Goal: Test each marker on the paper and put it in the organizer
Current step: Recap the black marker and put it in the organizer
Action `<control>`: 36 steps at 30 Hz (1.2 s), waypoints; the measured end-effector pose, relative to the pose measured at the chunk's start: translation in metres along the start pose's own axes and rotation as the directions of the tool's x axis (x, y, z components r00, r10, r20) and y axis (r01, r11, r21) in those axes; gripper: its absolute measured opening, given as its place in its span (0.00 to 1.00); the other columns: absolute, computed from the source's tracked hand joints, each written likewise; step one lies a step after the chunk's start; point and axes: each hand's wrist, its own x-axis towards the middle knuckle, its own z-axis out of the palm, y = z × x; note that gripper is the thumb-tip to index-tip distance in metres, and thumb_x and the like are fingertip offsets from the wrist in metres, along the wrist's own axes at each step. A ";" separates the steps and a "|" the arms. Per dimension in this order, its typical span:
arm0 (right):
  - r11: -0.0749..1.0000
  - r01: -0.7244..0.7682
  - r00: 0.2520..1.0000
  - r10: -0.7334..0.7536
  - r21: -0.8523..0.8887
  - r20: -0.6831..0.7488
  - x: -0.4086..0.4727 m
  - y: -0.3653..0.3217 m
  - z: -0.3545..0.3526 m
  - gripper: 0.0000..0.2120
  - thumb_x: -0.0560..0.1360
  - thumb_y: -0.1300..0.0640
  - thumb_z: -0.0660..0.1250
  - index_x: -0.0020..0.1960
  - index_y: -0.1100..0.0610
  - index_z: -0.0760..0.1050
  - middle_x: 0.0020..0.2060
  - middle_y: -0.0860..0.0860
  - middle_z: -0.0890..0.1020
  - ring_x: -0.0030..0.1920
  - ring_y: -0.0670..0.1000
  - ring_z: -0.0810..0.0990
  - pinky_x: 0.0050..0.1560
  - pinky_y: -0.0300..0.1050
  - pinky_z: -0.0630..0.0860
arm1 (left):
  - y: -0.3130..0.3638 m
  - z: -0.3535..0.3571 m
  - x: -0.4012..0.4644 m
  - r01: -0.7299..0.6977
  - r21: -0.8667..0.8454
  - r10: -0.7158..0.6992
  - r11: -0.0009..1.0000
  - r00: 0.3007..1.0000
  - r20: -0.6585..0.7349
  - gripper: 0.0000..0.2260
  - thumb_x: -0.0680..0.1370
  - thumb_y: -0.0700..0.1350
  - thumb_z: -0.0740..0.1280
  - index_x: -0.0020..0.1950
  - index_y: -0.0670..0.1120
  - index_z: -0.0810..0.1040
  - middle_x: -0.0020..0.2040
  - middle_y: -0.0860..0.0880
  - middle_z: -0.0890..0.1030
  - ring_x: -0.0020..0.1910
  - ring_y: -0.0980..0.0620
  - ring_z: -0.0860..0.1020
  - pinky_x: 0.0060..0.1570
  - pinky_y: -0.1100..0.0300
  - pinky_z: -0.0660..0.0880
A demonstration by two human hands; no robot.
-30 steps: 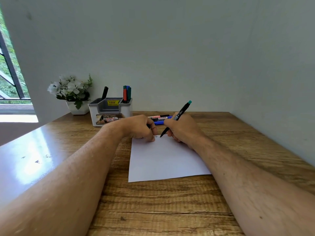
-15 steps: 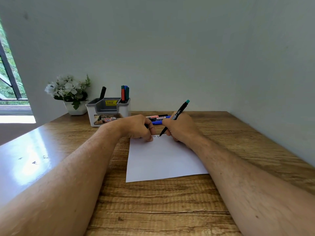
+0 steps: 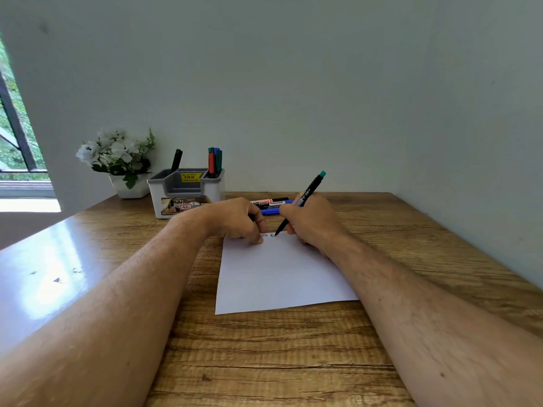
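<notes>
My right hand (image 3: 308,223) grips a black marker with a teal end (image 3: 311,186), tilted, its tip touching the top edge of the white paper (image 3: 279,274) beside small ink marks (image 3: 266,235). My left hand (image 3: 235,220) rests curled on the paper's top left corner, pinching a small dark cap (image 3: 252,217). Behind the hands lie a black marker (image 3: 270,202) and a blue marker (image 3: 271,212). The grey and white organizer (image 3: 188,198) stands at the back left, holding a black marker (image 3: 176,161) on its left and red, blue and green markers (image 3: 215,161) on its right.
A white pot of white flowers (image 3: 117,160) stands left of the organizer against the wall. The wooden table (image 3: 264,362) meets walls at the back and right. A window (image 3: 14,142) is at the far left.
The marker tip has made short strokes at the paper's top edge, adding ink marks. Both hands have stayed where they were.
</notes>
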 end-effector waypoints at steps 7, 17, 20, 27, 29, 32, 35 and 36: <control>1.000 -0.007 1.000 0.007 -0.006 -0.029 0.002 0.001 0.000 0.12 0.73 0.56 0.67 0.32 0.57 0.74 0.24 0.48 0.78 0.17 0.41 0.70 0.21 0.35 0.65 | -0.001 0.001 0.001 -0.006 -0.021 0.005 1.000 1.000 -0.011 0.05 0.74 0.42 0.73 0.47 0.50 0.81 0.40 0.52 0.79 0.37 0.55 0.75 0.38 0.61 0.72; 0.919 -0.036 0.996 0.063 0.393 -0.055 0.004 -0.009 -0.006 0.08 0.74 0.61 0.69 0.36 0.57 0.75 0.27 0.53 0.78 0.20 0.46 0.71 0.22 0.39 0.66 | 0.000 -0.009 0.000 -0.192 -0.411 0.028 0.891 0.927 -0.374 0.12 0.82 0.41 0.57 0.50 0.46 0.81 0.35 0.49 0.78 0.30 0.54 0.72 0.32 0.56 0.71; 0.879 -0.018 0.999 0.035 0.477 -0.027 0.005 -0.012 -0.009 0.04 0.75 0.62 0.70 0.41 0.59 0.79 0.29 0.54 0.81 0.20 0.48 0.74 0.21 0.38 0.69 | 0.000 -0.009 0.000 -0.250 -0.507 0.022 0.825 0.910 -0.413 0.12 0.84 0.44 0.56 0.51 0.46 0.80 0.29 0.50 0.70 0.25 0.54 0.69 0.27 0.59 0.72; 0.790 -0.039 0.999 0.015 0.612 0.044 0.002 -0.014 -0.010 0.11 0.72 0.57 0.62 0.43 0.59 0.82 0.33 0.58 0.85 0.22 0.51 0.77 0.22 0.39 0.70 | 0.008 -0.009 -0.003 -0.272 -0.802 -0.114 0.531 0.915 -0.386 0.12 0.84 0.44 0.58 0.51 0.45 0.80 0.42 0.48 0.72 0.27 0.58 0.78 0.40 0.55 0.82; 0.778 -0.040 0.999 0.025 0.627 0.033 0.003 -0.015 -0.010 0.08 0.73 0.58 0.62 0.44 0.60 0.79 0.32 0.58 0.85 0.21 0.52 0.77 0.21 0.38 0.69 | 0.008 -0.008 -0.003 -0.286 -0.800 -0.130 0.528 0.903 -0.409 0.12 0.84 0.44 0.58 0.51 0.45 0.81 0.45 0.48 0.72 0.32 0.55 0.76 0.37 0.57 0.79; 0.759 -0.035 0.999 0.035 0.650 0.013 0.004 -0.016 -0.011 0.03 0.76 0.61 0.62 0.43 0.58 0.71 0.34 0.59 0.86 0.20 0.53 0.77 0.20 0.38 0.69 | 0.005 -0.008 0.000 -0.322 -0.793 -0.131 0.518 0.886 -0.445 0.10 0.83 0.44 0.61 0.55 0.45 0.82 0.44 0.49 0.73 0.35 0.53 0.69 0.34 0.59 0.72; 0.755 -0.036 0.999 0.028 0.655 0.023 0.003 -0.016 -0.014 0.06 0.77 0.61 0.65 0.42 0.58 0.70 0.35 0.58 0.87 0.22 0.52 0.79 0.19 0.38 0.70 | 0.003 -0.009 0.002 -0.361 -0.813 -0.145 0.457 0.871 -0.469 0.08 0.81 0.44 0.65 0.56 0.45 0.82 0.40 0.48 0.73 0.30 0.56 0.71 0.35 0.63 0.76; 0.755 -0.038 0.999 0.024 0.655 0.029 0.003 -0.016 -0.014 0.07 0.77 0.60 0.66 0.42 0.57 0.71 0.35 0.58 0.87 0.22 0.52 0.80 0.19 0.38 0.70 | 0.002 -0.009 0.002 -0.372 -0.827 -0.156 0.422 0.869 -0.470 0.08 0.80 0.44 0.66 0.55 0.44 0.82 0.40 0.48 0.74 0.29 0.57 0.72 0.34 0.63 0.77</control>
